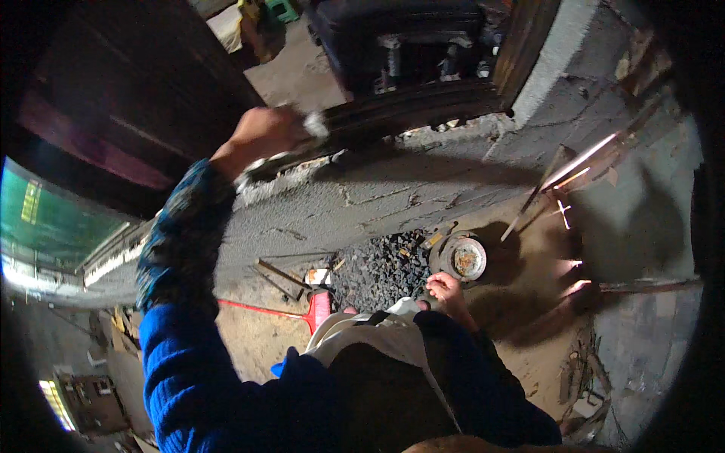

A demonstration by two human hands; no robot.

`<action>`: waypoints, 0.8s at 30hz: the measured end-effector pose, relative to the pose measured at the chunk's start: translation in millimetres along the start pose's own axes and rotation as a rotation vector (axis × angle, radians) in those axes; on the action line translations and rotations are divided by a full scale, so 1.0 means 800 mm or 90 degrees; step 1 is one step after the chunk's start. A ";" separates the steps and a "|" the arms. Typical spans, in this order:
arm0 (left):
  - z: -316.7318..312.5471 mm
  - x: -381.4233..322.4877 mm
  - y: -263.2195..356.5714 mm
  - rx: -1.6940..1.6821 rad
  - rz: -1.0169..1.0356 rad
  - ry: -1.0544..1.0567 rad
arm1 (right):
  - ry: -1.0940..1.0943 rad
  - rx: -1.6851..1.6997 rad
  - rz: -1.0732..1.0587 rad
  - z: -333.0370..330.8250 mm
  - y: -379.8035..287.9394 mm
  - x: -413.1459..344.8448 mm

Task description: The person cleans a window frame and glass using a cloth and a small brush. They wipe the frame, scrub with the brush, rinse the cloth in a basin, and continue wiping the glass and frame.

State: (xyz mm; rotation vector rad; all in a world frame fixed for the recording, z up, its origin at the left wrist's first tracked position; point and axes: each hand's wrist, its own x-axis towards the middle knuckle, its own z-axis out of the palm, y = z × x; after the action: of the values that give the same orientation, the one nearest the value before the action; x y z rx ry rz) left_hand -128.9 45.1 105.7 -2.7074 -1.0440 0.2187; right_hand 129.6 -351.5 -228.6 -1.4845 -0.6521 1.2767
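Note:
My left hand [269, 133] is stretched up to the dark window frame [419, 107], its fingers blurred around a small white wad [316, 124], perhaps cloth or paper. The wad lies against the sill's inner edge. Lower down, my right hand [447, 289] hangs at waist height with its fingers curled; whether it holds anything does not show. Beyond it on the floor stands a round stove-like vessel [467, 257] with orange-brown bits in its top. A heap of dark coal or stone pieces [379, 272] lies beside this vessel.
A red dustpan or broom head [319, 310] with a long handle lies left of the heap. A rough grey wall [283, 226] runs below the window. A stick [527, 209] leans at the right, and twigs [583, 362] lie at the lower right.

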 end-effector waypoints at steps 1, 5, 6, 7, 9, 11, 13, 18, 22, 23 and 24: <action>-0.012 -0.023 -0.025 -0.158 -0.034 0.019 | -0.007 -0.047 -0.023 -0.002 0.003 0.001; -0.070 -0.068 -0.096 0.077 -0.220 0.300 | -0.003 -0.086 -0.004 -0.012 0.020 0.010; -0.086 -0.067 -0.105 0.056 -0.320 0.326 | -0.012 -0.075 -0.024 -0.014 0.024 0.011; -0.095 -0.056 -0.104 0.033 -0.295 0.445 | -0.007 -0.081 -0.008 -0.016 0.027 0.012; -0.101 -0.018 -0.075 -0.044 -0.221 0.594 | 0.007 -0.090 0.032 -0.017 0.029 0.014; -0.105 0.048 -0.019 -0.120 -0.112 0.572 | -0.007 -0.089 -0.029 -0.018 0.027 0.014; -0.110 0.137 0.059 -0.080 0.004 0.535 | 0.001 -0.128 -0.022 -0.021 0.024 0.011; -0.065 0.292 0.282 -0.052 0.094 0.484 | -0.023 -0.077 -0.008 -0.063 0.040 -0.011; -0.041 0.327 0.332 -0.171 0.219 0.443 | 0.050 -0.219 -0.155 -0.131 0.091 -0.035; -0.038 0.327 0.329 -0.266 0.231 0.399 | 0.094 -0.158 -0.050 -0.146 0.105 -0.037; -0.036 0.326 0.325 -0.357 0.224 0.380 | 0.152 -0.103 0.057 -0.159 0.116 -0.038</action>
State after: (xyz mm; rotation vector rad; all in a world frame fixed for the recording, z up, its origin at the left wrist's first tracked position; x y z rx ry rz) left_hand 236.1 29.8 49.9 -3.0884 -0.4921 -0.9013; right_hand 220.2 -452.5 -314.2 -1.7854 -0.5454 1.1108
